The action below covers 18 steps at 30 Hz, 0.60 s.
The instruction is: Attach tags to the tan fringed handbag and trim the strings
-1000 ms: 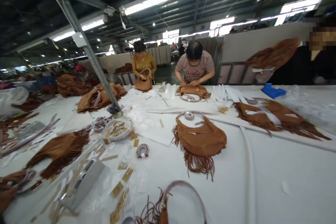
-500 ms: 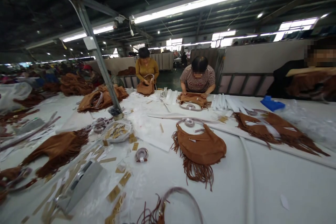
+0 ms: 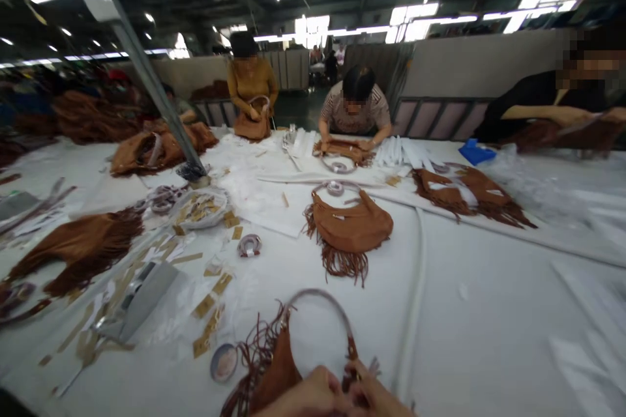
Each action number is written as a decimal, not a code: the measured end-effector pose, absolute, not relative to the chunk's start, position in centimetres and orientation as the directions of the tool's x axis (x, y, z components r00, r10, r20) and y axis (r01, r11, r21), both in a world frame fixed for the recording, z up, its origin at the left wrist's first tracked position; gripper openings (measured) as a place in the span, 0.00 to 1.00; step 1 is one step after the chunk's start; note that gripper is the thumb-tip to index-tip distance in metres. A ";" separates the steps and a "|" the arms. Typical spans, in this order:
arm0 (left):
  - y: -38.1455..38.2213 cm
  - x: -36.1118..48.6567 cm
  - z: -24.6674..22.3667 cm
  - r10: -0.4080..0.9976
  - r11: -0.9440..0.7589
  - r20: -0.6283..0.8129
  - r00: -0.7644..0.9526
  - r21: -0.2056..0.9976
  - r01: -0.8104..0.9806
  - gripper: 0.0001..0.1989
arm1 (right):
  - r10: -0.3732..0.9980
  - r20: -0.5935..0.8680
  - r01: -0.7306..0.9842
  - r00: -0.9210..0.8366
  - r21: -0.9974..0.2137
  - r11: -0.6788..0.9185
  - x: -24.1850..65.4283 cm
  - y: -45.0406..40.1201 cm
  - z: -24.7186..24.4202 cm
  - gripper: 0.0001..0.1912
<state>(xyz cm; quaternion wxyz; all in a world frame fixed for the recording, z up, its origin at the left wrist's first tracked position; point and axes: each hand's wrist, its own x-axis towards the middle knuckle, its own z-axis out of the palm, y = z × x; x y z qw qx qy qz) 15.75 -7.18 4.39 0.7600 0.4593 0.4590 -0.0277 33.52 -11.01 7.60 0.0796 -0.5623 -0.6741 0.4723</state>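
At the bottom edge lies a brown fringed handbag (image 3: 280, 368) with its wrapped handle (image 3: 320, 293) arching up over the table. My left hand (image 3: 310, 394) crosses the bag's body, its fingers curled against brown material near the handle's right end. Beside it, my right hand (image 3: 374, 391) is closed on that same end, where the handle meets the bag. The two hands almost touch, and their fingertips are partly hidden and slightly blurred. Left of the bag's fringe is a small round dish (image 3: 223, 363).
Another fringed handbag (image 3: 352, 225) lies farther up the white table. A coiled strap (image 3: 249, 245), brown tags (image 3: 203, 305) and a grey metal box (image 3: 147, 300) are on the left. A metal post (image 3: 151, 85) rises there. People (image 3: 356, 111) work across the table.
The view has tipped down and shifted, bringing more of the near handbag into sight. Both my hands have come into view on it. The co-worker at right has an arm extended.
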 end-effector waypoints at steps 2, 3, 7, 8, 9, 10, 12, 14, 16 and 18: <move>-7.8 16.0 4.4 0.363 0.576 -0.723 0.587 0.670 0.469 0.20 | 0.790 -0.471 0.615 -0.394 -0.773 -0.154 33.5 -11.5 8.2 0.06; -7.9 15.9 4.6 0.328 0.582 -0.703 0.631 0.676 0.451 0.22 | 0.773 -0.495 0.576 -0.398 -0.790 -0.210 33.5 -11.6 8.5 0.07; -6.6 14.1 5.9 0.132 0.645 -0.676 0.725 0.614 0.455 0.28 | 0.792 -0.479 0.511 -0.379 -0.822 -0.253 33.4 -11.5 9.2 0.04; -6.2 13.5 6.1 0.095 0.627 -0.682 0.725 0.607 0.489 0.26 | 0.804 -0.460 0.513 -0.377 -0.826 -0.232 33.3 -11.4 9.3 0.03; -5.9 12.8 6.3 0.070 0.607 -0.684 0.726 0.607 0.513 0.24 | 0.811 -0.444 0.517 -0.380 -0.830 -0.212 33.3 -11.4 9.4 0.04; -5.8 12.2 6.5 0.060 0.593 -0.683 0.728 0.611 0.524 0.22 | 0.813 -0.434 0.517 -0.388 -0.833 -0.198 33.3 -11.3 9.3 0.05; -5.7 11.1 6.6 0.069 0.606 -0.673 0.736 0.615 0.505 0.20 | 0.809 -0.425 0.517 -0.407 -0.837 -0.180 33.2 -11.3 9.3 0.05; -5.8 10.3 6.5 0.070 0.654 -0.667 0.742 0.592 0.471 0.19 | 0.803 -0.425 0.519 -0.419 -0.837 -0.173 33.1 -11.3 9.1 0.05; -6.0 9.9 6.5 0.042 0.701 -0.675 0.737 0.545 0.459 0.20 | 0.806 -0.425 0.525 -0.413 -0.834 -0.170 32.9 -11.3 9.1 0.05; -6.1 9.8 6.4 0.026 0.732 -0.685 0.728 0.509 0.453 0.22 | 0.813 -0.421 0.529 -0.402 -0.832 -0.169 32.8 -11.4 9.0 0.06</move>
